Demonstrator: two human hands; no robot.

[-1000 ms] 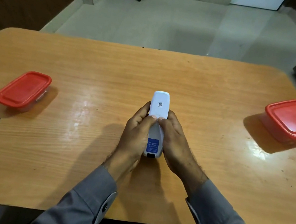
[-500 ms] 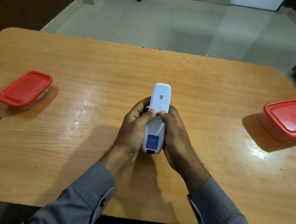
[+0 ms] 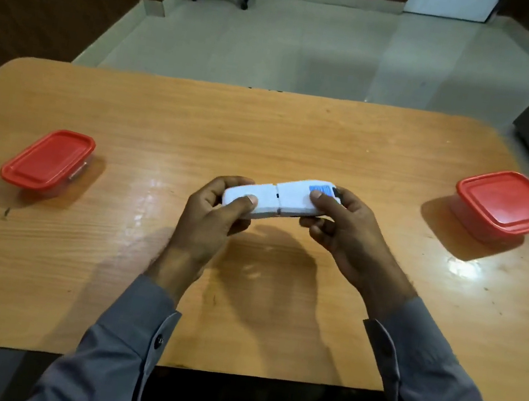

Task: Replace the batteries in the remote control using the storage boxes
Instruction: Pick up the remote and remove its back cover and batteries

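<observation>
We hold the white remote sideways above the table centre, left hand and right hand each closed around one end. Lidded boxes sit at nine and three o'clock. Hard thumb pressure could shoot the cover off.

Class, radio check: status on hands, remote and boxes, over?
Left hand and right hand both gripping white remote, held sideways above table. Left box, right box lidded, untouched. Nothing obstructing.
</observation>
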